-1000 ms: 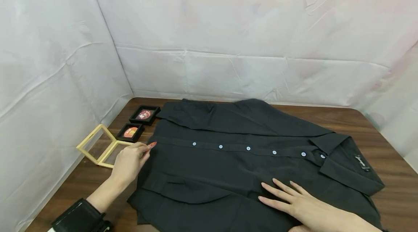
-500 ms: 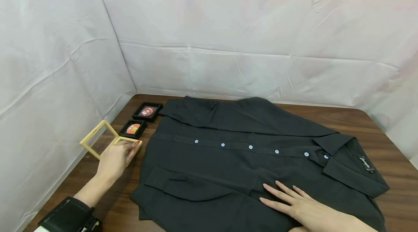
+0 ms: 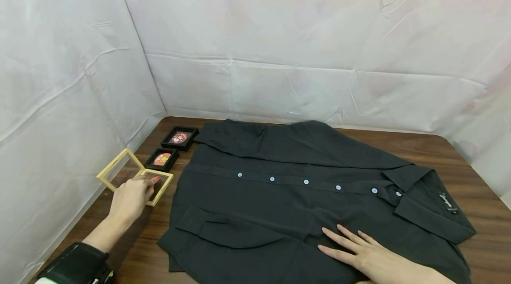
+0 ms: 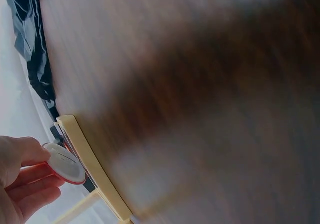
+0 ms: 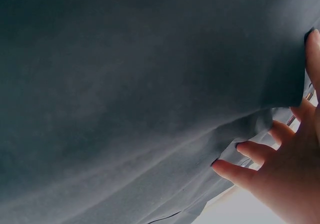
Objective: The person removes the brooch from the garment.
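Observation:
Between thumb and fingers my left hand (image 3: pixel 129 197) pinches a round pin badge (image 4: pixel 67 164). Its white back and red rim show in the left wrist view. The badge is tilted beside a pale yellow display frame (image 3: pixel 163 190), which stands hinged open at the table's left side; whether they touch, I cannot tell. My right hand (image 3: pixel 367 255) rests with spread, straight fingers on a black buttoned shirt (image 3: pixel 279 208) laid flat, collar to the right. In the right wrist view, dark cloth (image 5: pixel 150 84) fills most of the picture beside that hand.
Two small black frames, one farther back (image 3: pixel 189 143) and one nearer (image 3: pixel 170 165), each show a round badge inside, just behind the yellow frame. White cloth walls (image 3: pixel 279 31) border the wooden table (image 3: pixel 135 253) at the left and back. The shirt covers much of the tabletop.
My left hand has moved left with the badge, away from the shirt's hem to the yellow frame. My right hand has stayed on the shirt. The head view has shifted slightly.

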A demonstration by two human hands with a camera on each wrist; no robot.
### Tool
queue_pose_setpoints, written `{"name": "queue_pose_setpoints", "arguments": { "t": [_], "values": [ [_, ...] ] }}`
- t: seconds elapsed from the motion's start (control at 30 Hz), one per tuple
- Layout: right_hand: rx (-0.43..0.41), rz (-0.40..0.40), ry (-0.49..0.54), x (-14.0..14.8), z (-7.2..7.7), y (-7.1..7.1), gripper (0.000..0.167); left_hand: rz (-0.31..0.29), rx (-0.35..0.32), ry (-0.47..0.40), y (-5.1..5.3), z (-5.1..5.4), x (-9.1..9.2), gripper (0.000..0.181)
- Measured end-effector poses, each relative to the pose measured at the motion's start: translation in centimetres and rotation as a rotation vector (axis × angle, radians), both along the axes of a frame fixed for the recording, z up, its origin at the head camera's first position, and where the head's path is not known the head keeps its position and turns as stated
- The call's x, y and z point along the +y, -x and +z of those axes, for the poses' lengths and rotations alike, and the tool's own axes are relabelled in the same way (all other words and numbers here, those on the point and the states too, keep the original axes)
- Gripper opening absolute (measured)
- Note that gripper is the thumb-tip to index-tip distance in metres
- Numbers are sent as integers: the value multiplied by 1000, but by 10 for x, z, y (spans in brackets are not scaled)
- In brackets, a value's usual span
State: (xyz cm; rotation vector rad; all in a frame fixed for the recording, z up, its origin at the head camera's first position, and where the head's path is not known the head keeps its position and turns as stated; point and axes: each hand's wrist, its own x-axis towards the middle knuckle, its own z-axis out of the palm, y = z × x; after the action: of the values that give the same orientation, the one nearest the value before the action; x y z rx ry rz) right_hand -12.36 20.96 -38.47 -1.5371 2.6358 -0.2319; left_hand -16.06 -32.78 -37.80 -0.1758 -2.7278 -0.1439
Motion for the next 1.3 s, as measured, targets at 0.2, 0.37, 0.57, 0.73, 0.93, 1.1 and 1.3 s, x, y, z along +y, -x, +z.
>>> {"name": "queue_pose_setpoints", "arguments": {
  "t": [0.2,0.37,0.57,0.73,0.93,1.1,1.3],
  "values": [
    [8,1,5,0,-1,-1,70,-2,-18,9,1,-1,-3,11],
    [7,2,8,0,-1,-1,70,5,-56,23,2,-2,-4,17],
    [5,4,10,0,-1,-1,70,24,-101,25,3,-3,-4,15],
    [-5,2,8,1,-2,0,70,47,-145,21,5,-3,-4,7],
    [16,5,6,0,-1,0,70,85,-185,-33,6,6,-3,11],
    [21,4,8,0,-1,0,70,108,-169,-67,6,18,-4,11],
    [13,0,14,-1,-1,1,70,101,-96,-97,5,31,-7,24]
  ]
}}
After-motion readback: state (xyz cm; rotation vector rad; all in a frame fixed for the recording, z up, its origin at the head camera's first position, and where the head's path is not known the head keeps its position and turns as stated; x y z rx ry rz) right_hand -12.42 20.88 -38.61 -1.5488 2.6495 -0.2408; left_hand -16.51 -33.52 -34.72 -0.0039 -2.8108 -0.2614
